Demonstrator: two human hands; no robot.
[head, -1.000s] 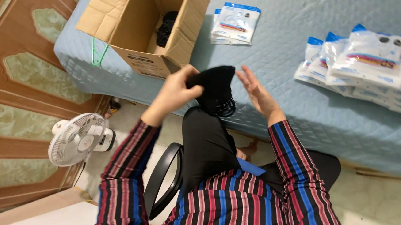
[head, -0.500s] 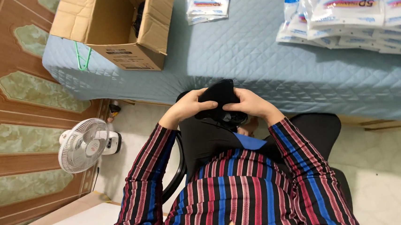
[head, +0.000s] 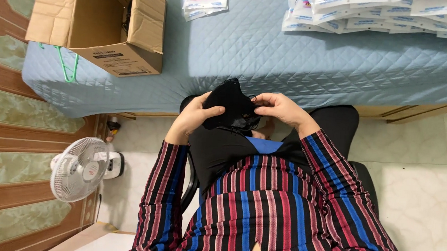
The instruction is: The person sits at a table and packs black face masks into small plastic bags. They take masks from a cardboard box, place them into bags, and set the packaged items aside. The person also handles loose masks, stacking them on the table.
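Head view, looking down. Left hand (head: 195, 117) bent inward at the wrist, fingers curled and clamped on the left edge of a black fabric item (head: 230, 104). Right hand (head: 282, 109) mirrored opposite, fingertips pinched on the item's right edge. Item held above the lap, just before the quilted blue bed (head: 270, 55). Beyond: open cardboard box (head: 105, 23), stacked white packets (head: 378, 16). On floor, left: white fan (head: 79, 169).

Left hand (head: 192, 119) and right hand (head: 283, 110) meet above the lap, fingers curled inward.
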